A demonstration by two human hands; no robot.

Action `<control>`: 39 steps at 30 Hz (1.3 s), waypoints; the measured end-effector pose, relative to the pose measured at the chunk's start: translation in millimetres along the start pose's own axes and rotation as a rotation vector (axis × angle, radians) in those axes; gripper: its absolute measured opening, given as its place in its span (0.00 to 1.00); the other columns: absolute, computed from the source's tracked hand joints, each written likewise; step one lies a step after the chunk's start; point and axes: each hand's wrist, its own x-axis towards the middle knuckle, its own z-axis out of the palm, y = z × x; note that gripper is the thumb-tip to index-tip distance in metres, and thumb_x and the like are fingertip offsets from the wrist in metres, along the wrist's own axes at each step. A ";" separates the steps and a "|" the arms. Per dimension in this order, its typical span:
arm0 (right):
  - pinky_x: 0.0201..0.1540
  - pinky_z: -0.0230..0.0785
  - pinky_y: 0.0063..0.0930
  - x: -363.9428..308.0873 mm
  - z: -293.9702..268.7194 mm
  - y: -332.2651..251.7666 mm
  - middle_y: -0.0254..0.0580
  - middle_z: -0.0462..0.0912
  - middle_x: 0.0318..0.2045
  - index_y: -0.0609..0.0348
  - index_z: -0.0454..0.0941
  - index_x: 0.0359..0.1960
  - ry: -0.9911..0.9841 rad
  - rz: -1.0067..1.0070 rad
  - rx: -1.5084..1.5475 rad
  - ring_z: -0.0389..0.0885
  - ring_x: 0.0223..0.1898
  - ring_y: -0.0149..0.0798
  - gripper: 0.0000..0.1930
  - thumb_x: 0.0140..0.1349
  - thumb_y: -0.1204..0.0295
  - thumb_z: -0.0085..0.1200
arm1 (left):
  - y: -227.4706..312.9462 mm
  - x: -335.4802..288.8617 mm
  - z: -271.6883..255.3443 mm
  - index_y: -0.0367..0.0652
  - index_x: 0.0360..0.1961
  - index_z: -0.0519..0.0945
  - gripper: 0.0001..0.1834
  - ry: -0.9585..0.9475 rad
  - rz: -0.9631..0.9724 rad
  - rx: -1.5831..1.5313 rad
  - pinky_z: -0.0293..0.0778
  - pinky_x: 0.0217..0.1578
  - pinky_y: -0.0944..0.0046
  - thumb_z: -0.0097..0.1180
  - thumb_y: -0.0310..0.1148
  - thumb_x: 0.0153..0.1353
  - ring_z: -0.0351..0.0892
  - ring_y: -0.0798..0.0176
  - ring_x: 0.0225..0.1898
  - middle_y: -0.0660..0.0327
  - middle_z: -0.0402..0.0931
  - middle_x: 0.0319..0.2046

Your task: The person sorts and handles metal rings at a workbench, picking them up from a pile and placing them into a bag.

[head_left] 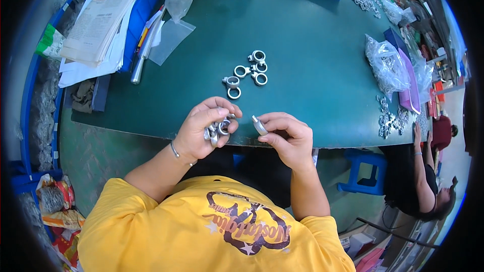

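Note:
Several silver metal ring clamps (214, 134) are gathered in my left hand (200, 126), whose fingers curl around them just over the table's near edge. My right hand (290, 137) pinches one silver ring clamp (259, 126) between thumb and fingers, held edge-on and apart from the left hand. Farther out on the green table (312, 70), a loose group of similar ring clamps (259, 78) lies flat, some touching each other. Each looks like a round ring with a small lug on its side.
Papers (96, 25) overlap a blue bin (140, 17) at far left, beside a metal-handled tool (142, 58) and clear bags (172, 41). At right are small metal parts (390, 123), a bagged pile (387, 65) and a purple tray (409, 85). Another person (416, 171) stands beyond a blue stool (364, 172).

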 end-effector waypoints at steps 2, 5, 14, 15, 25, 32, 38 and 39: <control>0.33 0.71 0.19 -2.9 1.1 0.9 0.47 0.80 0.35 0.66 0.77 0.28 0.012 -0.034 0.029 0.78 0.32 0.32 0.07 0.45 0.84 0.60 | 0.7 0.7 -1.8 0.36 0.32 0.71 0.07 -0.013 0.003 -0.029 0.68 0.13 0.75 0.45 0.29 0.58 0.71 0.63 0.28 0.48 0.69 0.34; 0.31 0.70 0.17 -10.1 2.9 3.6 0.47 0.80 0.37 0.66 0.76 0.31 0.038 0.010 0.186 0.77 0.29 0.29 0.08 0.48 0.86 0.57 | 0.7 1.2 -4.1 0.36 0.32 0.71 0.07 -0.030 0.009 -0.069 0.68 0.13 0.75 0.45 0.29 0.58 0.71 0.62 0.28 0.48 0.69 0.35; 0.15 0.52 0.13 -14.4 3.2 -4.5 0.43 0.78 0.22 0.66 0.72 0.41 0.128 0.441 0.569 0.64 0.12 0.23 0.10 0.63 0.76 0.38 | 1.7 2.0 -5.7 0.37 0.32 0.73 0.08 -0.044 -0.008 -0.106 0.68 0.13 0.75 0.44 0.30 0.58 0.71 0.62 0.29 0.49 0.70 0.35; 0.15 0.52 0.13 -15.0 2.8 -4.6 0.43 0.78 0.22 0.66 0.72 0.41 0.135 0.443 0.564 0.64 0.12 0.23 0.10 0.63 0.76 0.38 | 1.5 2.0 -6.3 0.37 0.32 0.73 0.08 -0.048 -0.015 -0.109 0.68 0.13 0.75 0.44 0.30 0.58 0.71 0.62 0.29 0.49 0.70 0.35; 0.09 0.50 0.16 -15.5 -4.8 -3.7 0.51 0.75 0.16 0.66 0.70 0.38 0.094 0.621 0.915 0.59 0.06 0.29 0.11 0.57 0.77 0.36 | 1.0 3.0 -4.0 0.37 0.31 0.73 0.07 -0.045 -0.006 -0.125 0.69 0.13 0.75 0.46 0.29 0.58 0.73 0.63 0.28 0.50 0.71 0.34; 0.10 0.53 0.16 -10.6 -3.1 -7.3 0.52 0.74 0.25 0.66 0.68 0.41 0.162 0.642 1.119 0.65 0.13 0.32 0.14 0.51 0.82 0.38 | 0.8 3.0 -7.4 0.37 0.32 0.73 0.08 -0.048 -0.004 -0.081 0.69 0.14 0.75 0.44 0.31 0.59 0.71 0.62 0.29 0.49 0.70 0.35; 0.16 0.56 0.13 7.6 -15.7 -6.8 0.35 0.73 0.21 0.65 0.73 0.27 0.137 0.551 0.503 0.67 0.16 0.26 0.06 0.57 0.75 0.54 | -0.2 3.2 -6.5 0.36 0.31 0.72 0.08 -0.042 -0.018 -0.099 0.68 0.14 0.74 0.44 0.30 0.58 0.71 0.61 0.28 0.48 0.69 0.35; 0.19 0.61 0.17 18.7 -8.9 -1.0 0.35 0.73 0.20 0.63 0.74 0.28 0.168 0.430 0.022 0.70 0.17 0.30 0.03 0.55 0.77 0.54 | 0.7 3.4 -5.9 0.36 0.31 0.72 0.08 -0.042 -0.008 -0.098 0.68 0.14 0.74 0.44 0.30 0.58 0.71 0.61 0.28 0.48 0.69 0.35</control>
